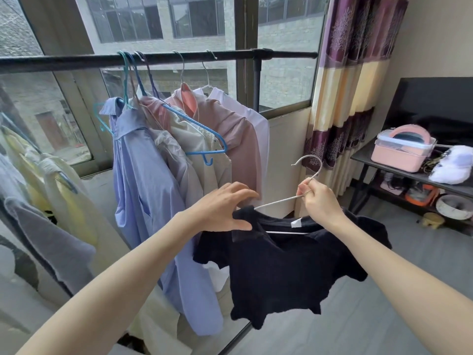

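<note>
Pinching the neck of the thin wire hanger [277, 201] with the right hand [320, 201], closing thumb and forefinger just under the hook and curling the other fingers in. Gripping the near shoulder of the black T-shirt [281, 272] with the left hand [225, 208], pressing the thumb onto the fabric and arching the fingers over the seam. Holding the garment in mid-air, draped on the tilted hanger, below the black clothes rail [179, 58] and just beside the hanging pink shirt [238, 139], not touching the rail.

Judging the T-shirt as light, soft and floppy, probably slipping off a smooth, sloping hanger arm with ease. Taking hold best at the hanger's neck for lifting and at a shoulder seam for straightening, not at the hem. Judging the hanger as thin and a little springy, likely twisting under a loose pinch.

Standing by a tall window [281, 80], over a grey floor [371, 316]. Seeing on the rail a blue shirt [143, 175], a beige garment [194, 134] and a white shirt [258, 124]. Seeing at the right a purple-and-cream curtain [353, 85], then a dark side table [363, 158] bearing a pink storage box [399, 155] and a white cap [453, 166], with a dark television [435, 103] behind.
</note>
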`<state>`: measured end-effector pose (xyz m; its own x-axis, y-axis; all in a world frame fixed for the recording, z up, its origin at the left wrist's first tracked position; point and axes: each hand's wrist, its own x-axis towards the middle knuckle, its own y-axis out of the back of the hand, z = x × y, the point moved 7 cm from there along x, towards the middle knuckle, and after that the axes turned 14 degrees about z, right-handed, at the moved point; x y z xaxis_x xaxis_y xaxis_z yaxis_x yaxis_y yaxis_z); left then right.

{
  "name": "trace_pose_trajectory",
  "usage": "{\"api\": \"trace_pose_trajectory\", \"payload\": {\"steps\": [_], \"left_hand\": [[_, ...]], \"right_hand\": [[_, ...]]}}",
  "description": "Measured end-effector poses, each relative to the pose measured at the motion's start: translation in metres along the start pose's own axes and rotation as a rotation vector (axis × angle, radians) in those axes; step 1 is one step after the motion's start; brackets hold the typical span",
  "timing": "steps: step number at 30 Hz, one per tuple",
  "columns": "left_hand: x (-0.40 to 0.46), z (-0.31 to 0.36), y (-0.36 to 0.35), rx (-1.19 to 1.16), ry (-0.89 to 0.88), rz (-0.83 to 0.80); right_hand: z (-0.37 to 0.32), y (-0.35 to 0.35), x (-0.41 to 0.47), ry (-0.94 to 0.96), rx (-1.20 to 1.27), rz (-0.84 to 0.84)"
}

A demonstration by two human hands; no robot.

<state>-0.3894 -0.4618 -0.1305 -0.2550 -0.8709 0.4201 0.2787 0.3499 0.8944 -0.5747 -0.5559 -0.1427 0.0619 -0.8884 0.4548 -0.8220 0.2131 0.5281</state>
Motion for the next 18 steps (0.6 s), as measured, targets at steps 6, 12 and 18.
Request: {"api": "trace_pose_trajectory", "payload": {"steps": [6, 12, 18], "left_hand": [[-0.025, -0.040, -0.015, -0.111, 0.322, 0.099], [-0.014, -0.022, -0.016, -0.190, 0.303, 0.218], [-0.013, -0.008, -0.011, -0.076, 0.264, 0.417]], "right_hand": [[0.011, 0.014, 0.000, -0.073, 0.171, 0.075], [0.004, 0.006, -0.010, -0.023, 0.174, 0.037], [-0.002, 0.001, -0.014, 0.033, 0.092, 0.035]]}}
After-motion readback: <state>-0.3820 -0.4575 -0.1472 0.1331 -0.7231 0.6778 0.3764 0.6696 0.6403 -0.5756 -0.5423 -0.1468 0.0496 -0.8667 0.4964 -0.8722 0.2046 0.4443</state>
